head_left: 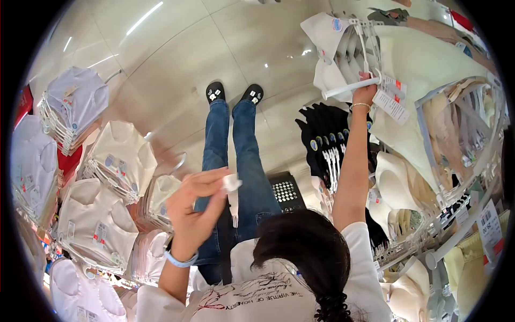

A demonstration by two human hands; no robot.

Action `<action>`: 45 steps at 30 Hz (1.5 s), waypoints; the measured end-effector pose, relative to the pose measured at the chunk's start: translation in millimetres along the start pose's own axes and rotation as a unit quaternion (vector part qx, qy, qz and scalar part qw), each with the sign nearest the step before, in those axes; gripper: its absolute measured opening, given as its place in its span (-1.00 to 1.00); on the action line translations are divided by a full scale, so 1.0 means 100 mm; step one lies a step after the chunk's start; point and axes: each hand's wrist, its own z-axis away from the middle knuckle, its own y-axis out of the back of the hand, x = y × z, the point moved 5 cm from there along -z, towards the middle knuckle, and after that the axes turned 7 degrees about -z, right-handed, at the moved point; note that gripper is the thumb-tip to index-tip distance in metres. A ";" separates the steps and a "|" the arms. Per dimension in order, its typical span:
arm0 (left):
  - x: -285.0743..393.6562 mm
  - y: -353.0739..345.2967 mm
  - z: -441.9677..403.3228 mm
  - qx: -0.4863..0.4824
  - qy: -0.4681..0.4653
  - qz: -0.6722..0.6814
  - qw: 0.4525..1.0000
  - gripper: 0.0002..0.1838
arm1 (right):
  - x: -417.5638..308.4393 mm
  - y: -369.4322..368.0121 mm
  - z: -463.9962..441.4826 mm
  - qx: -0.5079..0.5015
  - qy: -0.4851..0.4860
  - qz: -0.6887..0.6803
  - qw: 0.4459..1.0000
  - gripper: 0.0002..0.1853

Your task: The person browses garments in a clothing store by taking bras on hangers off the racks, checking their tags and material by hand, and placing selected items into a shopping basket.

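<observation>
My left hand, with a light blue band at the wrist, pinches a small white object in front of my legs. At the upper right my right hand reaches to a white display rail, its fingers wrapped at the rail near hanging white bras; exactly what the fingers grip is partly hidden. White price tags with red marks hang just right of that hand.
Racks of white tops and lilac tops stand on the left. Black garments hang below the right arm, beige bras farther right. A black perforated box is beside my legs, on the tiled floor.
</observation>
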 end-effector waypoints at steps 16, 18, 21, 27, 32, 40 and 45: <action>-1.20 0.38 0.72 0.109 0.291 0.118 0.943 -0.71 | 0.10 0.30 -0.20 0.011 0.022 0.107 0.994 -0.48; -1.46 0.39 0.87 0.084 0.329 0.093 0.936 -0.77 | 0.18 0.29 -0.18 -0.008 -0.001 0.082 0.997 -0.58; -1.69 0.37 0.97 0.104 0.380 0.083 0.915 -0.78 | 0.05 0.20 -0.09 0.015 0.017 -0.004 1.000 -0.76; -2.18 0.28 1.20 0.107 0.442 0.169 0.875 -0.79 | 0.20 0.24 -0.09 0.014 -0.025 -0.057 0.998 -0.77; -2.41 0.44 1.77 -0.038 0.474 -0.013 0.880 -0.86 | 0.26 0.46 -0.04 -0.139 -0.001 0.096 0.986 -0.61; -1.85 0.87 3.34 -0.165 0.471 0.026 0.866 -0.89 | -0.20 0.55 0.56 -0.138 0.001 0.143 0.980 -0.54; -1.42 0.99 3.07 -0.209 0.418 0.118 0.876 -0.84 | -0.40 0.82 1.13 -0.108 -0.033 0.141 0.984 -0.56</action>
